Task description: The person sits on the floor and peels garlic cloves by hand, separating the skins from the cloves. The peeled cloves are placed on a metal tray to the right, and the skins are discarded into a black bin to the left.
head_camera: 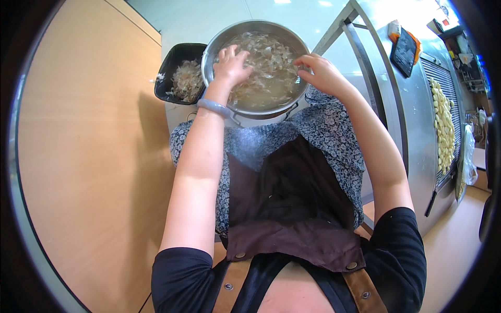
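A large round metal pot (256, 113) stands before me, holding cloudy water with many thin, pale papery skins (270, 51) afloat. Over the left part of the water is my left hand (231, 67), fingers spread and bent, a pale bangle on that wrist; no held thing shows in it. My right hand (319, 72) is at the pot's right rim, fingers curled inward over the edge; whether it pinches anything cannot be told. Touching or close against the pot's left side, a black plastic container (162, 84) holds a heap of similar wet skins (187, 80).
A wooden panel (86, 137) rises at the left. To the right are a metal frame (366, 58) and a steel counter (407, 101) with a slatted rack bearing pale peeled cloves (444, 125), a dark tablet-like device (404, 53) and a clear plastic bag (469, 156).
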The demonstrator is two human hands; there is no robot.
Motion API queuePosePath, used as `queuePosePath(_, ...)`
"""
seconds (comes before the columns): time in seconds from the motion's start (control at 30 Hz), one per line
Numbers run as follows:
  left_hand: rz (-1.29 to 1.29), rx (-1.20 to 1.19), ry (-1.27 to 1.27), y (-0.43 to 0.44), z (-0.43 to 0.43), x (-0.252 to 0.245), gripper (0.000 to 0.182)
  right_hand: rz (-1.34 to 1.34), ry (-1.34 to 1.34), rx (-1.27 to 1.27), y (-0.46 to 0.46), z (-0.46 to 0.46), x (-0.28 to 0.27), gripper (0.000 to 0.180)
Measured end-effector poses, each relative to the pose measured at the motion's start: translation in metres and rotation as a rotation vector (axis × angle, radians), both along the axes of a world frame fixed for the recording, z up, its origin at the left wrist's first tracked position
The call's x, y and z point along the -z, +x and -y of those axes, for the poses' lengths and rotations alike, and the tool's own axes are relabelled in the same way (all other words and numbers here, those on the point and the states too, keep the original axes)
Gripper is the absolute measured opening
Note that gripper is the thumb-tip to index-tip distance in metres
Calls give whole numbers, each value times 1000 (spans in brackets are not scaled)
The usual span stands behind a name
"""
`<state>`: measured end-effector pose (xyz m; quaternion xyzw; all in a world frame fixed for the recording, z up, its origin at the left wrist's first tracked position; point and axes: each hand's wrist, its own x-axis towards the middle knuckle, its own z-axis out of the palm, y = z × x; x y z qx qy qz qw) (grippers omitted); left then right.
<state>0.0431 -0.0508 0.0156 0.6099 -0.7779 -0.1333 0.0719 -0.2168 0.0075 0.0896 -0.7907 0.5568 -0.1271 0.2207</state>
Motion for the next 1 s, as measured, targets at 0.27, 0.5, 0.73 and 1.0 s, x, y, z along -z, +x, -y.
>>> queuePosePath(0.27, -131, -102, 17, 14, 38, 24, 45, -95, -152, -134, 45, 121, 84, 56)
queuePosePath(0.5, -52, -20, 24, -1, 60, 39, 44, -259, -90, -209, 82, 153, 103, 57)
queuePosePath(0.73, -86, 13, 404, -8, 68, 41, 43, -241, 157, -277, 69, 147, 103, 48)
queuePosePath(1.0, -141, 245, 688, -10, 36, 22, 49, -164, 460, -401, 52, 105, 82, 47)
